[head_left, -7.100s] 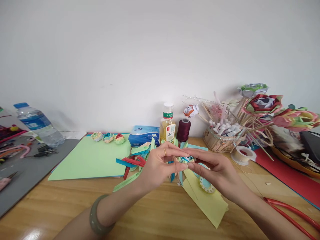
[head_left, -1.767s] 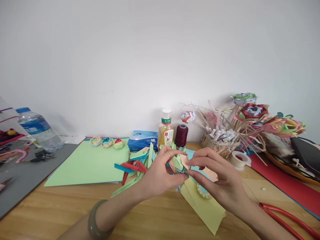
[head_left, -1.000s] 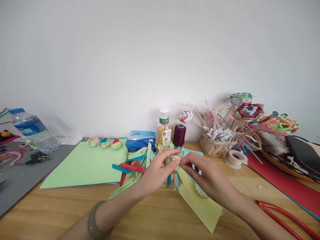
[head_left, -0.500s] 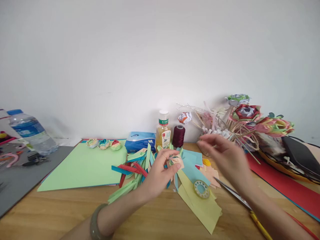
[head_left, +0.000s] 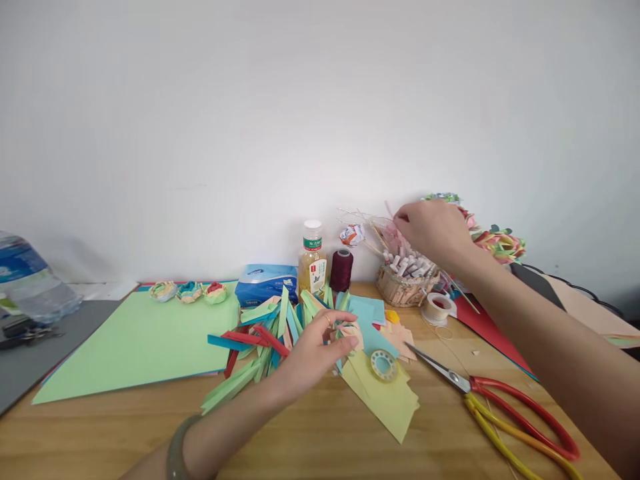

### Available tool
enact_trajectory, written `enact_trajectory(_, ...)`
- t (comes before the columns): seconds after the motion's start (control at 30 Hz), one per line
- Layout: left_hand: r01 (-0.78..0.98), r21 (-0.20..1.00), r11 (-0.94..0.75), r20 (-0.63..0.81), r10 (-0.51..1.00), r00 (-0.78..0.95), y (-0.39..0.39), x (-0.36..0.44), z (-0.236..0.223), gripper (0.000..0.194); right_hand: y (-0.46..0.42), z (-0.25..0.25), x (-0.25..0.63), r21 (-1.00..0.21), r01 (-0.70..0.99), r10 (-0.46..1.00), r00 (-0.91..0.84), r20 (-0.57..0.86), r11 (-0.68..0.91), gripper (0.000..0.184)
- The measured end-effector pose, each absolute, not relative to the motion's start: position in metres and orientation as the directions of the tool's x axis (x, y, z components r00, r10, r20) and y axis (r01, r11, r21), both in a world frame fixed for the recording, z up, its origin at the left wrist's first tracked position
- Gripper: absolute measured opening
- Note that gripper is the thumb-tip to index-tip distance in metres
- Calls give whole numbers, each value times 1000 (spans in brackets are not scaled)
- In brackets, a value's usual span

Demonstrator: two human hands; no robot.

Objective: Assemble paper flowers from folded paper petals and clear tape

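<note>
My left hand is closed around a small pale pink and green folded paper flower, above a heap of paper strips. Up at the right, my right hand reaches over a woven basket filled with white rolled pieces and thin stems. Its thumb and fingertips are pinched together at the stems; what they grip, if anything, is too small to make out. Behind my right arm, several finished paper flowers are partly hidden. Open scissors with red and yellow handles lie below that arm.
Three small paper flowers sit on green sheets at left. A blue tissue pack, a bottle and a dark red thread spool stand at the back. A tape roll lies on yellow paper. A white spool is beside the basket.
My right hand has moved up and away over the basket, its fingers now at the stems. My left hand still holds the paper flower. The view has turned slightly right.
</note>
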State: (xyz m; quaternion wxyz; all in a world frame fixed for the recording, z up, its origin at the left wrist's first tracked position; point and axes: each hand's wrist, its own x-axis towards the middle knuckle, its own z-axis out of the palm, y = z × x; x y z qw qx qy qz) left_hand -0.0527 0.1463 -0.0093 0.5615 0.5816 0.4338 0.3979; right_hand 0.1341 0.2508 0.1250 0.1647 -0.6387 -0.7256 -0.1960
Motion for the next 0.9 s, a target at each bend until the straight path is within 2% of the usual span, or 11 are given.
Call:
enact_trajectory(0.27,-7,993,118,-111,947,300,148,-53,-6,42,269,140,122,34,921,827,-364,428,387,9)
enact_trajectory(0.43,24,975,221,-217,922,321,146,-49,-4,43,264,175,119,6,917,712,-314,628,399,18)
enact_trajectory(0.47,50,970,237,-240,915,324,145,-48,-5,43,261,186,118,-15,894,626,-302,719,448,16)
enact_trajectory(0.67,142,963,230,-266,896,355,142,-39,-26,42,230,246,116,-66,793,352,-192,916,605,22)
enact_trajectory(0.73,173,965,199,-251,894,372,140,-38,-34,44,219,254,115,-78,701,266,-163,950,709,23)
enact_trajectory(0.8,211,966,152,-224,897,381,139,-38,-37,46,211,251,116,-155,490,238,-112,965,858,17)
enact_trajectory(0.9,277,958,76,-174,921,348,140,-43,-33,47,204,228,118,-371,260,395,-46,917,891,10)
